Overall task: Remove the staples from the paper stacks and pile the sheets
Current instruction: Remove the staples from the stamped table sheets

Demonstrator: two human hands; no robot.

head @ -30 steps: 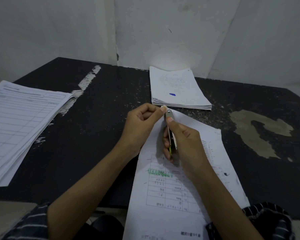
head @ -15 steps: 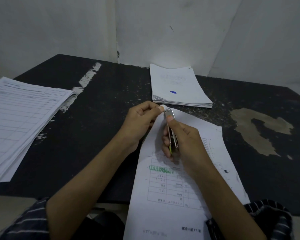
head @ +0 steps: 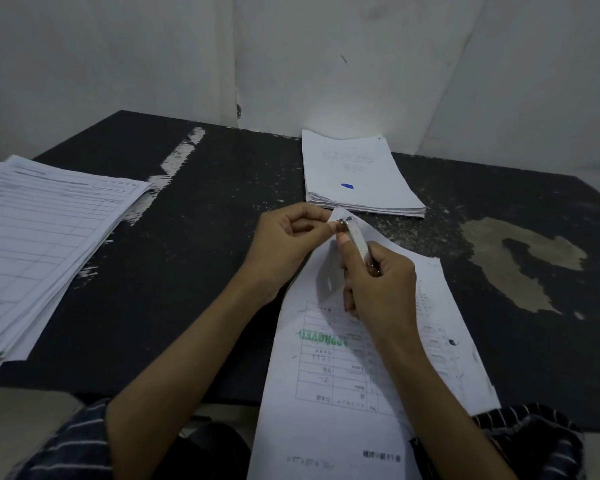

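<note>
- We cannot see the staple itself; the corner under the left hand [head: 284, 244] hides it.
- The stapled sheets [head: 343, 393] run off the bottom edge.
- The form stack [head: 42, 244] is cut at the left edge.
- Print is too blurred to read.

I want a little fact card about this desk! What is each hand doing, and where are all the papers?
left hand: pinches the far corner of the stamped papers
right hand: holds a slim metal tool, tip at that corner
stamped papers: near edge of the black table, hanging over it, green stamp on top
neat pile: far side, blue mark on top
loose forms: left edge, fanned out
staple: too small to see
</note>
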